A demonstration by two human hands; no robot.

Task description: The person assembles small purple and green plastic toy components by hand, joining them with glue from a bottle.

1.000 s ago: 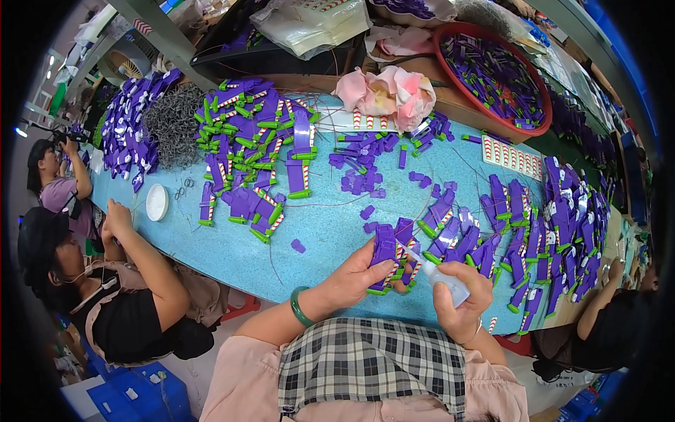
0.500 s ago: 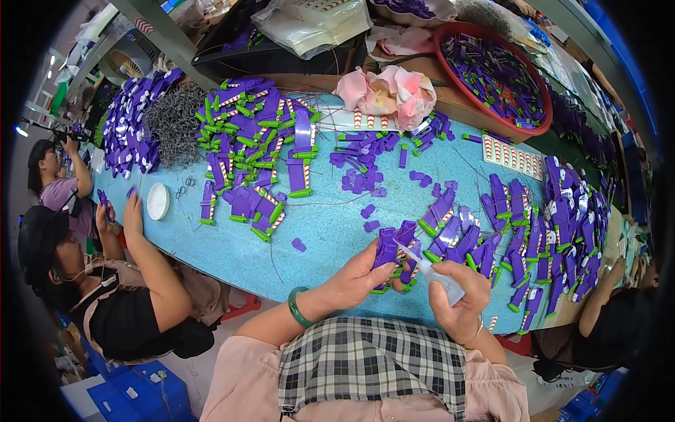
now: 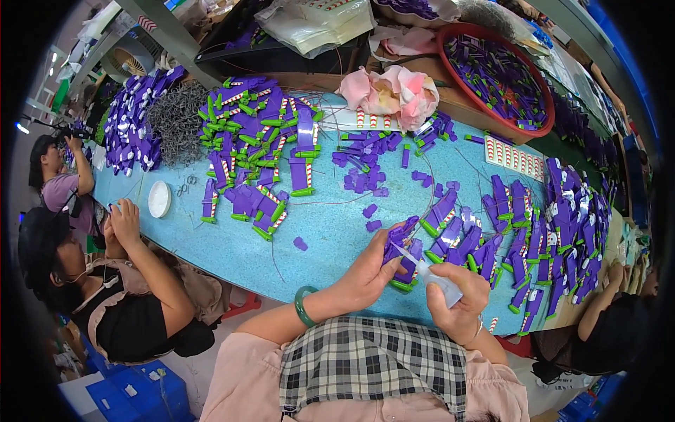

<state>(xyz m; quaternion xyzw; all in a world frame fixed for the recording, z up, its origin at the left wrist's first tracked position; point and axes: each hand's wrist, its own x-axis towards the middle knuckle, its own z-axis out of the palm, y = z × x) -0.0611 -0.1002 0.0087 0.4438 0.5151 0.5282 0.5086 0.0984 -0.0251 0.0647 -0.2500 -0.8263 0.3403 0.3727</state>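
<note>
My left hand (image 3: 360,280) is closed on a purple and green plastic toy part (image 3: 399,239), held a little above the near side of the table. A small translucent squeeze bottle (image 3: 448,290) with a thin pointed nozzle is gripped in my right hand (image 3: 467,301). Its tip points left and lies at the part; whether they touch I cannot tell. Just past my hands, similar purple parts (image 3: 460,239) with green ends lie loosely together. Small purple pieces (image 3: 373,226) are scattered beyond my left fingers.
Heaps of purple-green parts (image 3: 246,141) and metal wire pieces (image 3: 176,123) cover the far left. A white dish (image 3: 159,200) stands nearby. Far right are a red basin (image 3: 547,105) and a sticker sheet (image 3: 513,159). Crumpled pink cloth (image 3: 404,95) lies between. Co-workers sit at both sides.
The part in my left hand has tilted, its green end now showing more by the bottle. My right hand has barely moved. The left co-worker's hands have come together.
</note>
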